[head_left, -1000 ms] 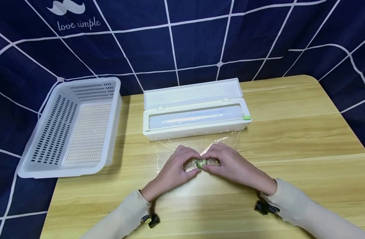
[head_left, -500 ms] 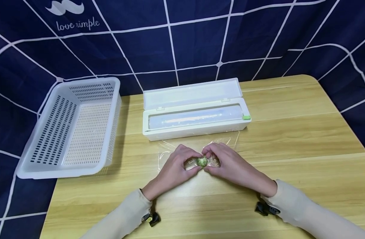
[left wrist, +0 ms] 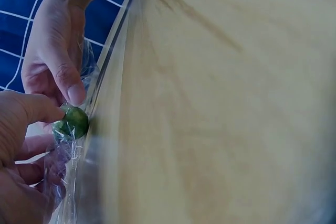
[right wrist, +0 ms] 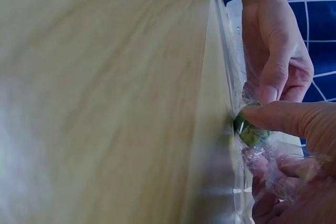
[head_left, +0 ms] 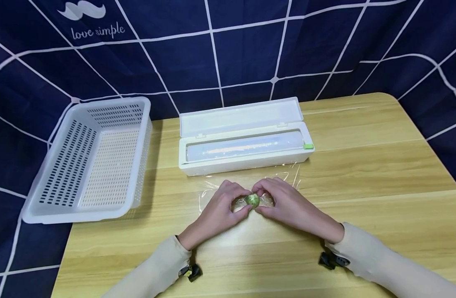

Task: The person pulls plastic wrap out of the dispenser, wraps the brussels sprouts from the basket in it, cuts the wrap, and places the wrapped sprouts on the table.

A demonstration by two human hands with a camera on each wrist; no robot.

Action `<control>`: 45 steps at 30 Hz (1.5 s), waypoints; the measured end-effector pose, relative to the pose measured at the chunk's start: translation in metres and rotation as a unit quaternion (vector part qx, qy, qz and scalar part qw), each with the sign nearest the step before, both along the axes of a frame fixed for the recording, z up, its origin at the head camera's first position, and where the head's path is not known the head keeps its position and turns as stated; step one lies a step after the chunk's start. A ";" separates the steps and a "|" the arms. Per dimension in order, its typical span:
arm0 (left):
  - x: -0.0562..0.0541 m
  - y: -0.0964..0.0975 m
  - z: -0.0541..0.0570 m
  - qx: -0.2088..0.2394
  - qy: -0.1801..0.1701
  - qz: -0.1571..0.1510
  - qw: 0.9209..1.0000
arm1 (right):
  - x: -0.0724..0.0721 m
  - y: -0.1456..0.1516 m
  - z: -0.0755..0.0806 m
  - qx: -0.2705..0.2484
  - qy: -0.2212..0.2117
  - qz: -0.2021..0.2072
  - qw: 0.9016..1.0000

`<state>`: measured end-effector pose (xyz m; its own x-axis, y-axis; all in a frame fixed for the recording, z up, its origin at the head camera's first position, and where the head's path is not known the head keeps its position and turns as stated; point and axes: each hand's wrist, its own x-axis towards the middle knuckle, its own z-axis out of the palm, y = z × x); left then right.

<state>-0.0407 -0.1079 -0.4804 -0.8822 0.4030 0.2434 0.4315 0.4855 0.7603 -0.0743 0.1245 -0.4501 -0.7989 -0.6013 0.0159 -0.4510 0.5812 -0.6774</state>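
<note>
We pinch the small green ball (head_left: 253, 200) between left hand (head_left: 221, 211) and right hand (head_left: 287, 207), fingers clamped, gathering cling film (head_left: 213, 191) around it on the table (head_left: 362, 174).

A white perforated basket (head_left: 90, 159) sits at the tabletop's (head_left: 369, 165) left edge, partly overhanging it. A white dispenser box (head_left: 244, 155) lies beside it, lid open, roll inside. A navy cloth (head_left: 250, 45) with white lines hangs behind.

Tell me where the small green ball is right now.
In the head view, the small green ball sits mid-table, pinched between the left hand and right hand amid clear plastic wrap, just in front of the white wrap dispenser.
</note>
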 end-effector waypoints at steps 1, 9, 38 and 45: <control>0.000 0.001 0.001 -0.003 -0.003 0.002 1.000 | 0.000 0.000 0.000 -0.001 -0.003 0.001 1.000; 0.000 0.001 0.004 -0.017 -0.005 0.010 1.000 | -0.002 -0.001 -0.001 -0.006 -0.006 0.004 1.000; -0.004 0.001 0.007 -0.009 -0.061 0.028 0.998 | -0.004 0.003 -0.001 0.000 -0.019 0.007 1.000; -0.005 0.002 0.010 -0.025 -0.067 0.023 0.997 | -0.006 0.001 -0.001 -0.004 -0.019 0.009 1.000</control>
